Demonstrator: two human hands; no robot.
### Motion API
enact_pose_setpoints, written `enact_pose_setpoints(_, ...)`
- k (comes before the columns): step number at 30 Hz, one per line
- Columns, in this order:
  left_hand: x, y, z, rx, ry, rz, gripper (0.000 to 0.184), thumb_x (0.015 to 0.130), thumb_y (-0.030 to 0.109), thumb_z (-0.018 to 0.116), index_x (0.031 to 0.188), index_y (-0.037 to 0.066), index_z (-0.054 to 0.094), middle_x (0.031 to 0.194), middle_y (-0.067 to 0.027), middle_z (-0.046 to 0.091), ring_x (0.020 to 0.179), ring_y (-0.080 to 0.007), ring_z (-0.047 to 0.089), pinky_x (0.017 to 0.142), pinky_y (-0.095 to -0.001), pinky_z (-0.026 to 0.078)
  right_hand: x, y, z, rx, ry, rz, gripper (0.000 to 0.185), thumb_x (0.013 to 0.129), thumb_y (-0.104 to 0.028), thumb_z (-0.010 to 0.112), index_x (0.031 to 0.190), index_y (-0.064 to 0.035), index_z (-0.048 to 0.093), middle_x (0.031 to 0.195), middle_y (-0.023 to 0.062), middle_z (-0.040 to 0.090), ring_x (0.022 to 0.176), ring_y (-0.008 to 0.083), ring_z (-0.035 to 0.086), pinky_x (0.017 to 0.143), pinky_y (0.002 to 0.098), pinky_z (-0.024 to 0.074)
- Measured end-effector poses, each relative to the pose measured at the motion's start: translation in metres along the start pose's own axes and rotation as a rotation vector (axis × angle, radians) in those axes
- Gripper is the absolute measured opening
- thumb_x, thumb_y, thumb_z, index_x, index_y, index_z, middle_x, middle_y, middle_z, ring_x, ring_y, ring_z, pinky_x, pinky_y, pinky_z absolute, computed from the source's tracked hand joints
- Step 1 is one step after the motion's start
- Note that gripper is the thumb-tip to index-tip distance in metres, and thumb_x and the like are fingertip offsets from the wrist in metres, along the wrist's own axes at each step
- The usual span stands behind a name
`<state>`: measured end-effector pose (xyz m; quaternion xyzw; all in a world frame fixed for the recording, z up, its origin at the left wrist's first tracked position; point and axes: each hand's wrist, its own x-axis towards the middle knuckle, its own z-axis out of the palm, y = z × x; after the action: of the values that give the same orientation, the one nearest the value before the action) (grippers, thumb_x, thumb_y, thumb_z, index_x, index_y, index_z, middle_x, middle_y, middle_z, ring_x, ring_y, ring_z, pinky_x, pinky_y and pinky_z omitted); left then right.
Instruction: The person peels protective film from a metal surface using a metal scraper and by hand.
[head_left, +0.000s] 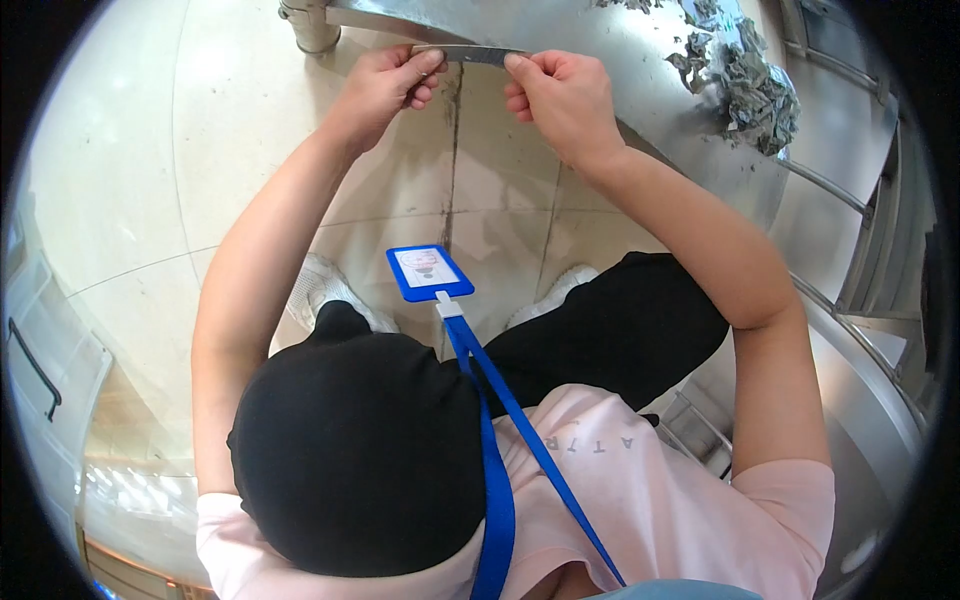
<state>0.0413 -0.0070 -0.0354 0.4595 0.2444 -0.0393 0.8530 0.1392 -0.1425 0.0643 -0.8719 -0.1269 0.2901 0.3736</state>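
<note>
Thin dark strip point(475, 54) pinched at both ends by 2 bare hands

The left hand point(395, 82) has its grip closed on the strip's left end, thumb on top and fingers curled under. The right hand point(565, 98) does the same at the right end, its grip also closed. Between the 2 hands, the strip's middle is bare and slightly bowed. It lies across the view by the edge of a metal table point(620, 75); whether it touches that edge, I cannot tell.

On the table, to the right of the right hand and well apart from it, is a crumpled heap of grey-green scraps point(752, 92), with smaller bits near it. Below the hands are the tiled floor point(380, 190), 2 light shoes point(330, 290) and a blue-framed badge point(430, 270) on a blue lanyard point(500, 375). The person wears black trousers point(360, 450) and a pink shirt point(680, 500).
</note>
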Motion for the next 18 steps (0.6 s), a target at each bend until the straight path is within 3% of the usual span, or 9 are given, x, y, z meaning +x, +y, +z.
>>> enact_pose_setpoints(3, -0.006, 0.002, 0.01, -0.015, 0.032, -0.044, 0.023, 0.087, 0.026, 0.054, 0.087, 0.003, 0.057, 0.066, 0.0038, 0.05, 0.057, -0.0034, 0.044, 0.053, -0.016, 0.037, 0.004, -0.002, -0.006, 0.021, -0.016, 0.009, 0.024, 0.079, -0.018, 0.056, 0.07, 0.0041, 0.061, 0.058, 0.0089, 0.061, 0.05, 0.0102, 0.058, 0.049, 0.0241, 0.0471)
enact_pose_setpoints(6, -0.013, 0.017, 0.018, -0.094, 0.085, -0.035, 0.023, 0.087, 0.026, 0.054, 0.085, 0.003, 0.057, 0.064, 0.0045, 0.049, 0.055, -0.0032, 0.042, 0.051, -0.0157, 0.036, 0.016, -0.006, -0.008, 0.137, -0.013, -0.025, 0.023, 0.079, -0.018, 0.057, 0.073, 0.0042, 0.061, 0.063, 0.0111, 0.062, 0.054, 0.0162, 0.059, 0.052, 0.0269, 0.0476)
enact_pose_setpoints(9, -0.01, 0.05, 0.032, -0.11, 0.104, 0.071, 0.024, 0.087, 0.027, 0.054, 0.084, 0.003, 0.058, 0.064, 0.0046, 0.048, 0.054, -0.0028, 0.042, 0.051, -0.0155, 0.035, 0.028, -0.016, -0.03, 0.14, 0.01, -0.151, 0.023, 0.083, -0.02, 0.057, 0.085, 0.0024, 0.059, 0.074, 0.006, 0.06, 0.062, 0.0101, 0.056, 0.057, 0.0238, 0.0461)
enact_pose_setpoints(12, -0.027, 0.074, 0.031, 0.009, 0.238, 0.161, 0.024, 0.087, 0.026, 0.054, 0.083, 0.003, 0.058, 0.064, 0.0044, 0.049, 0.054, -0.0026, 0.042, 0.051, -0.0155, 0.035, 0.039, -0.007, -0.036, -0.315, 0.199, -0.612, 0.022, 0.081, -0.021, 0.059, 0.087, 0.0, 0.059, 0.07, 0.0065, 0.059, 0.063, 0.0156, 0.056, 0.058, 0.0281, 0.0459)
enact_pose_setpoints(15, -0.053, 0.086, 0.024, 0.038, 0.332, 0.237, 0.023, 0.087, 0.024, 0.053, 0.084, 0.001, 0.059, 0.064, 0.0039, 0.049, 0.054, -0.0027, 0.041, 0.05, -0.0159, 0.033, 0.036, 0.005, -0.021, -0.559, 0.044, -0.969, 0.023, 0.075, -0.022, 0.062, 0.088, -0.0024, 0.058, 0.075, 0.0115, 0.057, 0.071, 0.0303, 0.056, 0.063, 0.0371, 0.0466)
enact_pose_setpoints(18, -0.069, 0.089, 0.021, 0.137, 0.324, 0.274, 0.024, 0.086, 0.023, 0.054, 0.078, 0.001, 0.06, 0.063, 0.0015, 0.051, 0.056, -0.0048, 0.044, 0.051, -0.0188, 0.037, 0.037, 0.004, -0.008, -0.763, -0.035, -1.105, 0.022, 0.076, -0.023, 0.059, 0.085, -0.0045, 0.055, 0.076, 0.0108, 0.055, 0.074, 0.029, 0.056, 0.063, 0.0387, 0.0469)
